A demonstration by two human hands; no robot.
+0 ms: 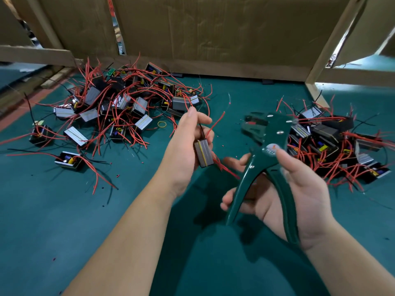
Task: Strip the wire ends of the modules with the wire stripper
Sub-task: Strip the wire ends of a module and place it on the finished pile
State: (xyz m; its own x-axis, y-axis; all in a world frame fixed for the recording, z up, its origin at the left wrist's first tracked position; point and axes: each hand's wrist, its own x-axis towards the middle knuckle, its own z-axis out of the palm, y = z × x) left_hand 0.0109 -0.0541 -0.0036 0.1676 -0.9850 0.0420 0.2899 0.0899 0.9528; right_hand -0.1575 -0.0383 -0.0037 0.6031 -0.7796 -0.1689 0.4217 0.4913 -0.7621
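My left hand (188, 144) grips a small grey module (204, 153) with a yellow band, held above the green table. Red wires (215, 124) stick out of the module, one upward to the right, others down towards the stripper. My right hand (295, 189) holds the dark green wire stripper (267, 159) by its two handles, which are spread apart. Its jaws (254, 127) point up and left, a short way right of the module's upper wire. No wire sits in the jaws.
A big heap of modules with red and black wires (119, 105) lies at the back left. A second heap (333, 146) lies at the right. A yellow rubber band (162, 124) and red insulation bits lie on the green mat (85, 221). Cardboard walls and wooden posts stand behind.
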